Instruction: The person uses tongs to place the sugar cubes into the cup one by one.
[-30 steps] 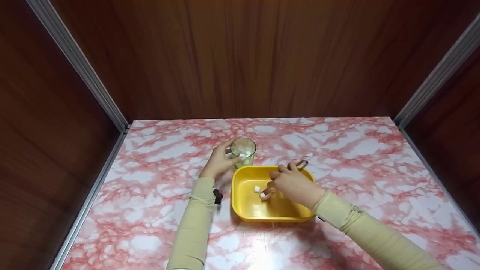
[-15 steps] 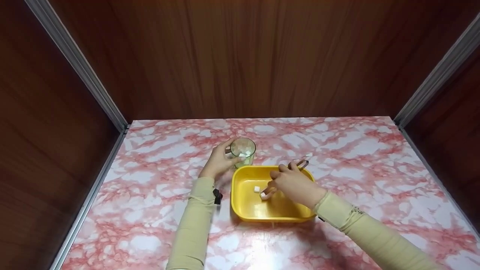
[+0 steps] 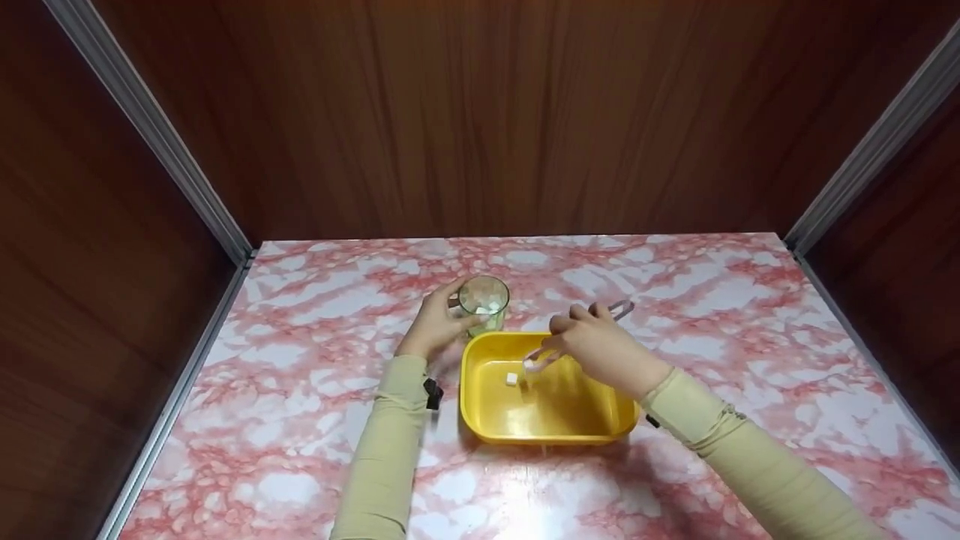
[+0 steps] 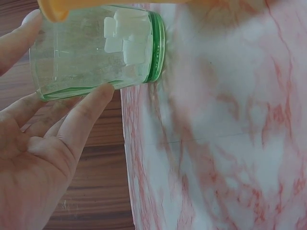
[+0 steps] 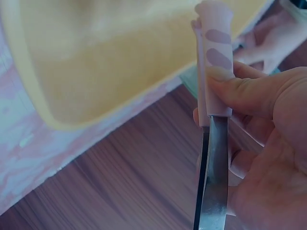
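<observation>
In the head view my left hand [image 3: 433,324] holds a green-tinted glass mug [image 3: 484,295] upright by its handle side, thumb and fingers on its wall. Several white cubes [image 4: 125,38] lie at the mug's bottom in the left wrist view. My right hand [image 3: 606,350] pinches a pair of tongs [image 5: 217,91] with pale pink tips and metal arms, over the yellow tub [image 3: 547,439]. A white cube [image 3: 530,365] shows at the tongs' tips, above the tub's floor. Another white cube [image 3: 511,379] rests on that floor, left of the tips.
The tub stands just in front of the mug, almost against it. Both sit on a table with a red and white marbled top [image 3: 300,420]. Dark wood panels [image 3: 480,120] with metal rails [image 3: 150,135] enclose the back and sides.
My right hand has raised the tongs slightly, away from the tub's floor, with the white cube at their tips. My left hand and the mug have hardly moved.
</observation>
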Available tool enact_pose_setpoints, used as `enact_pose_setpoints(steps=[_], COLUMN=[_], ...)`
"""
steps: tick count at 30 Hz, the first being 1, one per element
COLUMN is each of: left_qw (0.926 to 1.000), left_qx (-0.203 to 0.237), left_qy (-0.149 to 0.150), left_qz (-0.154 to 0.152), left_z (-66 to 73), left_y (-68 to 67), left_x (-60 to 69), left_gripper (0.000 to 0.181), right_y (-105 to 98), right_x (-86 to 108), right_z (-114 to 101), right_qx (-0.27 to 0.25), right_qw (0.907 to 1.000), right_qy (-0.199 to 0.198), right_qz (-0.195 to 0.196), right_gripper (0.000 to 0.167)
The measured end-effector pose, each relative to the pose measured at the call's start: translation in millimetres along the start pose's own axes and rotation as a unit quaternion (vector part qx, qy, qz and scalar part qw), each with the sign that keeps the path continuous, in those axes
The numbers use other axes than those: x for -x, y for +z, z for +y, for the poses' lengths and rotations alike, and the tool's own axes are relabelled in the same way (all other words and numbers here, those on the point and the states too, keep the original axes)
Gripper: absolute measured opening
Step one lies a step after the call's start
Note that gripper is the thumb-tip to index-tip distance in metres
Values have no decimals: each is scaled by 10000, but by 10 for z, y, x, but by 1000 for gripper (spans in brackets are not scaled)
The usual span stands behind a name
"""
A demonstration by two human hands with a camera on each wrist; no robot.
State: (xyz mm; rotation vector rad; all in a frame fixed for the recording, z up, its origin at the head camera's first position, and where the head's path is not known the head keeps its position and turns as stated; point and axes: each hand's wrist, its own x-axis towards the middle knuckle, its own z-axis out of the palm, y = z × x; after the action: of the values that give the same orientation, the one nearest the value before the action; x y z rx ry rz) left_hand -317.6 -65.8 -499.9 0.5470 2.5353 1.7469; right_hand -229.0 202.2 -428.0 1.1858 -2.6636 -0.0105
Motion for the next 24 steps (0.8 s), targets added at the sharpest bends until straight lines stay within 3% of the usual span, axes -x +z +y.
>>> enact_pose_setpoints(steps=[10, 24], left_qw=[9998, 9998], left_qx=[-183, -186], left_qy=[-1, 0], left_qz=[60, 31], left_z=[-6, 8], left_y=[-3, -4], left_x=[-6, -1], left_gripper=[78, 77], right_y=[-200, -355], right_x=[-134, -446], right_z=[89, 213], right_qx=[354, 266], right_qw=[9992, 9980], right_qy=[171, 511], right_qz=[70, 272], right_gripper=[40, 40])
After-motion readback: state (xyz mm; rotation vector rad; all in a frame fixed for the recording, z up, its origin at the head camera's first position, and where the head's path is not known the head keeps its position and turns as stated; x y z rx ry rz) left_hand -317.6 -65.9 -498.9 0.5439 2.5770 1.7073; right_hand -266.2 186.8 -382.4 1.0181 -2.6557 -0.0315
